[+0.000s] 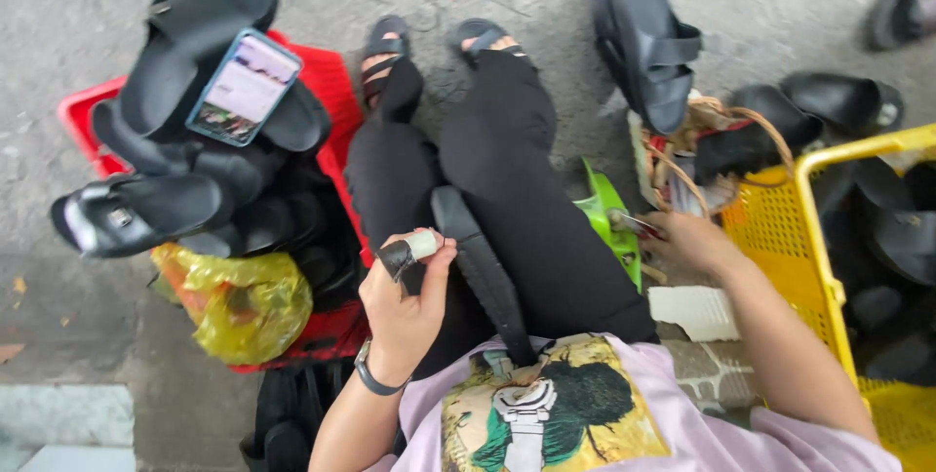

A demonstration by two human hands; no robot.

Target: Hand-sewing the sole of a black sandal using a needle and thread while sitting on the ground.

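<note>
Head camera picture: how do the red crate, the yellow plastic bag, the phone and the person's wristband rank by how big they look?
Largest to smallest as they look:
1. red crate, though sandals cover much of it
2. yellow plastic bag
3. phone
4. wristband on the left hand
The wristband lies nearer the camera, yet looks smallest.

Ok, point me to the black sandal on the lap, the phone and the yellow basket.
black sandal [483, 272]: head view, middle of its sole on the lap, beside the left hand [405, 301].
phone [244, 87]: head view, centre of its screen.
yellow basket [814, 228]: head view, its near rim.
</note>
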